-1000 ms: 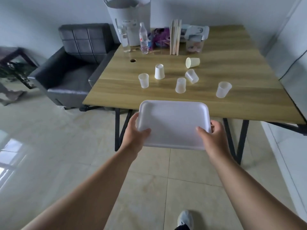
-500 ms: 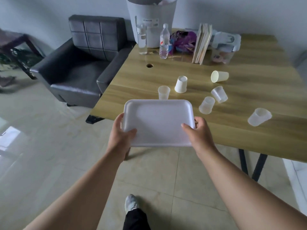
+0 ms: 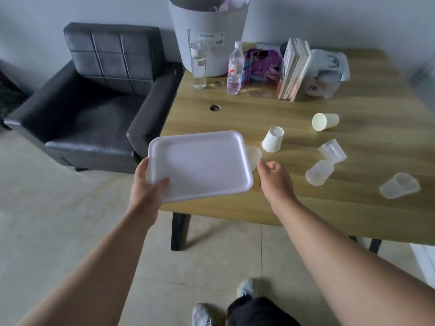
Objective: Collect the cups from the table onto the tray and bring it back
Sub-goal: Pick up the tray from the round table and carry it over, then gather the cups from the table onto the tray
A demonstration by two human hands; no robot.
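My left hand (image 3: 147,184) grips the near left corner of a white foam tray (image 3: 200,164), held over the wooden table's (image 3: 306,208) near left corner. My right hand (image 3: 274,176) is off the tray, just right of it, fingers loosely curled and holding nothing. A clear cup (image 3: 253,156) stands partly hidden behind the tray's right edge, close to my right fingers. A white paper cup (image 3: 273,139) stands upside down. A cream paper cup (image 3: 325,121) lies on its side. Three clear plastic cups (image 3: 332,150) (image 3: 319,172) (image 3: 399,185) lie tipped on the right.
A black leather armchair (image 3: 94,109) stands left of the table. At the table's back are a grey bin (image 3: 207,34), a glass bottle (image 3: 199,64), a water bottle (image 3: 235,69), a purple bag (image 3: 261,64), upright books (image 3: 295,71) and a plastic box (image 3: 329,71). Pale floor tiles (image 3: 58,231) lie below.
I have stepped closer to the table. My right hand has let go of the tray, which now tilts in my left hand alone over the table corner.
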